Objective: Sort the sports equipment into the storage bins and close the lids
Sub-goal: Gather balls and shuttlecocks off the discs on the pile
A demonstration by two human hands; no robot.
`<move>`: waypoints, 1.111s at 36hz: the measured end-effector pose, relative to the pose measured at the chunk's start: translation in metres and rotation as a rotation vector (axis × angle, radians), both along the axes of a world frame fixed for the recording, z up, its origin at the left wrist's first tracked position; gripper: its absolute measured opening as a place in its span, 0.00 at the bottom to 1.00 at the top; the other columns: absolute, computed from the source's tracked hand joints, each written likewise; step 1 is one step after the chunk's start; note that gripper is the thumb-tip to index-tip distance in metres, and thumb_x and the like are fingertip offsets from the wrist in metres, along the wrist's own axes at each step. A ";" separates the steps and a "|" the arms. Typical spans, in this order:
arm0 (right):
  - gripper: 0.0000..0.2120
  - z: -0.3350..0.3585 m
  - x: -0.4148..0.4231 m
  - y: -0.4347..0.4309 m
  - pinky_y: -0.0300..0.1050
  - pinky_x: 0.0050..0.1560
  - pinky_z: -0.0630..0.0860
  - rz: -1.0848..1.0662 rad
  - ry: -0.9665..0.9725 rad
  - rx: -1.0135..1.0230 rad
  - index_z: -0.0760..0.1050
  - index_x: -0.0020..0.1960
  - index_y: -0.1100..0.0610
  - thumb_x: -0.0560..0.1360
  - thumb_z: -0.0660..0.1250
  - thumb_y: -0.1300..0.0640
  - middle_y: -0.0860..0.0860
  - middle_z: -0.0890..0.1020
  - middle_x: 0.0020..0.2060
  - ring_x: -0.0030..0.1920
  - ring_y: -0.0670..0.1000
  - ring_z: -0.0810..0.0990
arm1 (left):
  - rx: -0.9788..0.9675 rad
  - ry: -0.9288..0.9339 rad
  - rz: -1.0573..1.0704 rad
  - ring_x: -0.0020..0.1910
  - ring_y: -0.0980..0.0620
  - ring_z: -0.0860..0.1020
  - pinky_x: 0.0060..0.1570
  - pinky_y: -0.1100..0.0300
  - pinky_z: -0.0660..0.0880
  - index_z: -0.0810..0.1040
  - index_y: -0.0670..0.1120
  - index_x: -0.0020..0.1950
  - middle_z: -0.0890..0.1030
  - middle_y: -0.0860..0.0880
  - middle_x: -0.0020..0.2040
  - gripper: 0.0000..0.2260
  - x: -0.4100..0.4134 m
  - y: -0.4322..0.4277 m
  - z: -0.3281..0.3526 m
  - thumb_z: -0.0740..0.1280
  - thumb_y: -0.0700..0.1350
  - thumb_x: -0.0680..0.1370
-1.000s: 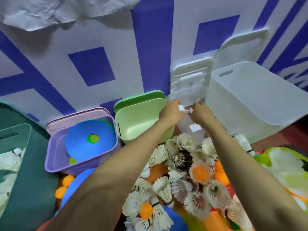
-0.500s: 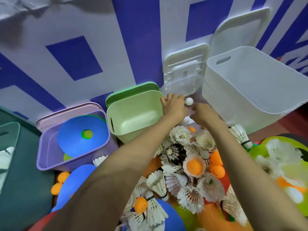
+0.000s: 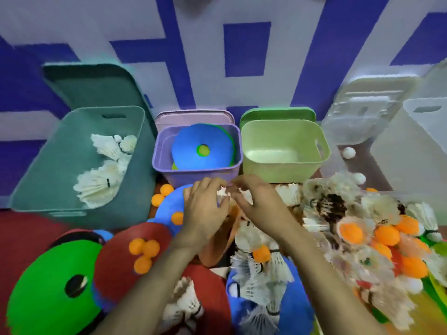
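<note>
My hands: left hand (image 3: 203,210) and right hand (image 3: 257,201) meet, both pinching one shuttlecock (image 3: 223,193).
Shuttlecock: between my fingertips; its long axis is blurred.
Teal bin (image 3: 31,189): up-left of my left hand, the nearer one.

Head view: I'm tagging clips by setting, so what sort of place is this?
Probably an indoor play or sports-storage corner: open storage bins lined along a blue-and-white patterned wall, with shuttlecocks, orange balls and flat discs heaped before them.
</note>
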State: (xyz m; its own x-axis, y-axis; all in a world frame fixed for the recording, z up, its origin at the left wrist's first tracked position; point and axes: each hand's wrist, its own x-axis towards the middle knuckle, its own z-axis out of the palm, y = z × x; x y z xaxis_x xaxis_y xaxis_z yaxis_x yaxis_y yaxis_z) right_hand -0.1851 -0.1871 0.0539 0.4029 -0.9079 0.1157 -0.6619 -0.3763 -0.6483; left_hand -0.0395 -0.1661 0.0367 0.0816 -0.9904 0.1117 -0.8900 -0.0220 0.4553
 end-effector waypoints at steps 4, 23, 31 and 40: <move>0.14 -0.026 0.059 0.018 0.43 0.56 0.68 0.188 0.008 0.033 0.75 0.60 0.62 0.75 0.67 0.60 0.58 0.79 0.55 0.57 0.57 0.76 | -0.015 0.034 0.130 0.45 0.42 0.78 0.46 0.53 0.69 0.80 0.48 0.46 0.81 0.48 0.45 0.13 0.063 0.044 -0.016 0.61 0.51 0.68; 0.16 -0.107 0.183 0.053 0.52 0.58 0.67 0.528 0.474 0.113 0.68 0.62 0.65 0.75 0.60 0.63 0.62 0.72 0.60 0.60 0.62 0.70 | 0.590 -0.005 0.248 0.70 0.43 0.63 0.67 0.54 0.64 0.62 0.42 0.72 0.64 0.40 0.71 0.33 0.173 0.094 -0.068 0.71 0.41 0.70; 0.14 -0.104 0.201 0.047 0.49 0.57 0.65 0.533 0.439 0.140 0.71 0.60 0.61 0.76 0.61 0.58 0.61 0.74 0.57 0.59 0.60 0.71 | 0.549 0.032 0.336 0.64 0.40 0.70 0.62 0.54 0.66 0.70 0.44 0.65 0.72 0.39 0.64 0.17 0.183 0.083 -0.089 0.62 0.43 0.76; 0.16 -0.096 0.192 0.046 0.51 0.55 0.69 0.493 0.452 0.065 0.68 0.62 0.61 0.75 0.62 0.60 0.59 0.75 0.56 0.56 0.60 0.72 | 0.543 -0.012 0.297 0.62 0.44 0.73 0.59 0.53 0.71 0.72 0.49 0.64 0.75 0.44 0.64 0.16 0.177 0.074 -0.087 0.61 0.45 0.76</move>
State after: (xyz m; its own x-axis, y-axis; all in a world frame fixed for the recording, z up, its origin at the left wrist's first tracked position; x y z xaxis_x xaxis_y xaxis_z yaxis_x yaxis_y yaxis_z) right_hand 0.0065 -0.1414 -0.0418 0.7682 -0.6046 -0.2106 -0.6342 -0.6737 -0.3795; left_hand 0.1373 -0.0922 -0.0501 0.3644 -0.8414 -0.3992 -0.8155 -0.4953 0.2996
